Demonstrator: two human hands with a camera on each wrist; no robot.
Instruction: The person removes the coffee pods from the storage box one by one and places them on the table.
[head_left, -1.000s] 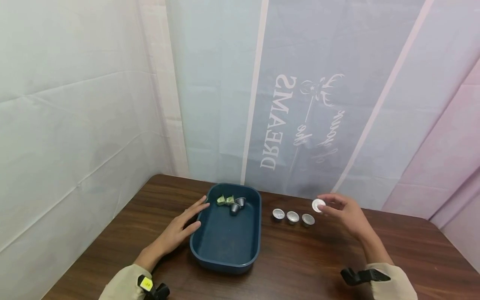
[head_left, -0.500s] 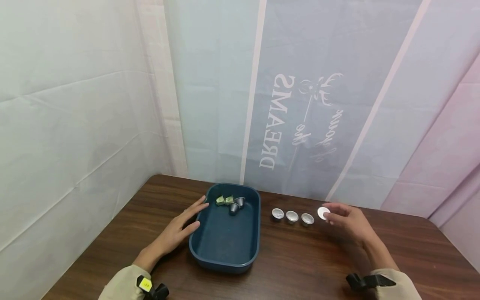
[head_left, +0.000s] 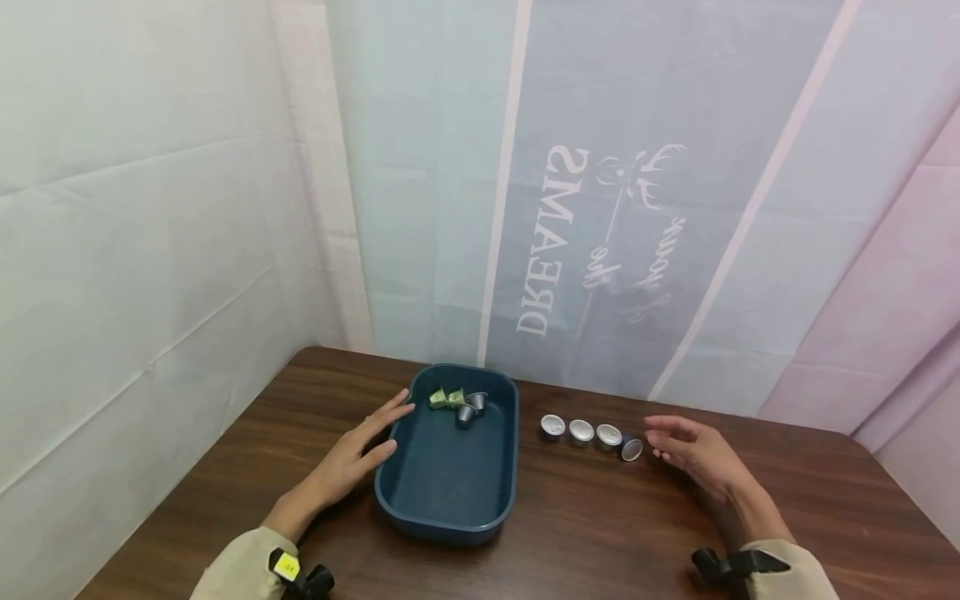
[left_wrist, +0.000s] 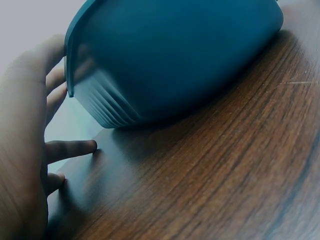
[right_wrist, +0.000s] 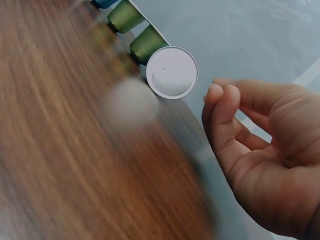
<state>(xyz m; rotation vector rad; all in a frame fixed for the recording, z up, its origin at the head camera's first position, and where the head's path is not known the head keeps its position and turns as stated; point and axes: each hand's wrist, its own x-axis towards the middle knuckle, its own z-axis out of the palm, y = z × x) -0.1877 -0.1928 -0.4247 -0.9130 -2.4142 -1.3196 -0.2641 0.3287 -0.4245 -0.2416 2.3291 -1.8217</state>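
Observation:
My left hand (head_left: 347, 457) lies along the left side of a dark blue rectangular tub (head_left: 384, 487), its fingers extended and touching the rim. In the left wrist view, some of those fingers are hidden behind the tub wall. Right of the tub, several coffee capsules stand foil side up in a row: one on the left (head_left: 552, 427), a middle one (head_left: 581, 431) and another (head_left: 609, 436). At the row's right end a coffee capsule (head_left: 632, 451) lies tipped over, its round lid (right_wrist: 172, 72) facing the right wrist camera. Just right of it, my right hand (head_left: 701, 457) holds nothing, fingers loosely bent.
Inside the tub, green capsules (head_left: 438, 399) and dark grey capsules (head_left: 465, 415) lie together at the far end. The brown wooden table (head_left: 585, 533) ends at a hanging patterned cloth (head_left: 435, 208) behind. A pale cloth (head_left: 150, 250) hangs on the left.
My right hand has come down to the right end of the row and let go of the coffee capsule, which now lies tipped there. The left hand stays at the tub.

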